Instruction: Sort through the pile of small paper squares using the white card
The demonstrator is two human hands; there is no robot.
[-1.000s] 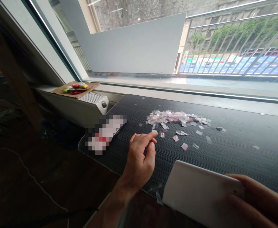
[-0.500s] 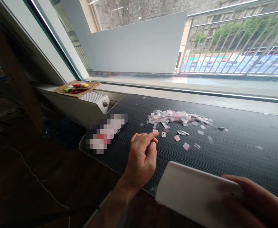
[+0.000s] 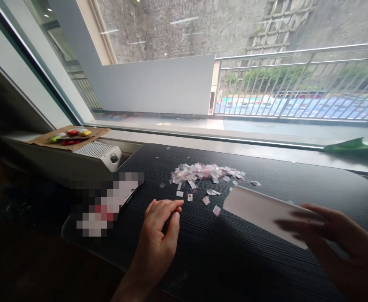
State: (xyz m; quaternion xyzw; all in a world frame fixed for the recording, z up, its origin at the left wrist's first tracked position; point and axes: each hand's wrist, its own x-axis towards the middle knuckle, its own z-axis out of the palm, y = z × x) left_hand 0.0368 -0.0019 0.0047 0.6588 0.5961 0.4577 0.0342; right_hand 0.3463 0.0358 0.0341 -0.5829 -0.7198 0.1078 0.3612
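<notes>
My left hand hovers at the near side of the dark table, fingers bent, thumb apart from the index finger, nothing between them. Just beyond it lies a heap of small square clippings, white, clear and pinkish. A few loose squares, such as a pink one, are scattered in front of the heap. On the right, my right hand grips a smooth white board-like piece by its right end. That piece is tilted above the table, its far left corner close to the loose squares. Its exact kind is unclear.
A pixelated flat object lies at the left of the black table. Past it, a white radiator carries brown cardboard with colourful small items. Window glass runs along the back, with a green cloth-like thing at right.
My right hand has raised the white piece forward over the table, and it now appears edge-on and narrower. The view has shifted right and upward; my left hand keeps about the same pose.
</notes>
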